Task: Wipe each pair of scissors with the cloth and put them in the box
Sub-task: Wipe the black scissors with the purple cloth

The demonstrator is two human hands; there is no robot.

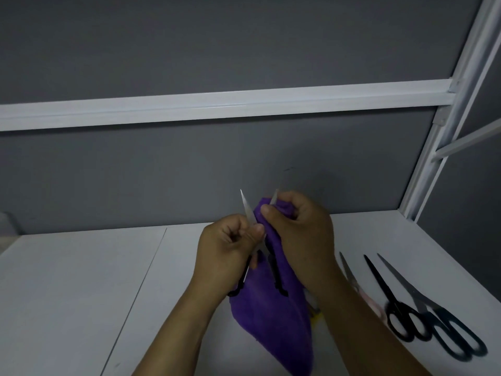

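Our left hand (227,245) is clenched around the open scissors (248,210), with the fingers curled near the joint of the two blades. The black handles hang down below the hand and both blade tips point up. Our right hand (301,229) pinches the purple cloth (273,321) around the right blade, so only the tip of that blade shows above the fingers. The rest of the cloth hangs down between our forearms, above the white table (67,280).

In the head view the table meets a grey wall (189,50) at its back edge, and a white rail (217,107) crosses this wall higher up. A thin seam runs over the table on the left side of the hands — the widest stretch of white surface lies there. On the right a white frame post (444,126) stands at the corner of the table.

Three more pairs lie near the right edge, with their tips toward the wall: the pink scissors (349,275), partly hidden by our right forearm, then the black scissors (390,297), then the dark scissors (401,277) — the handles of these last two touch each other.
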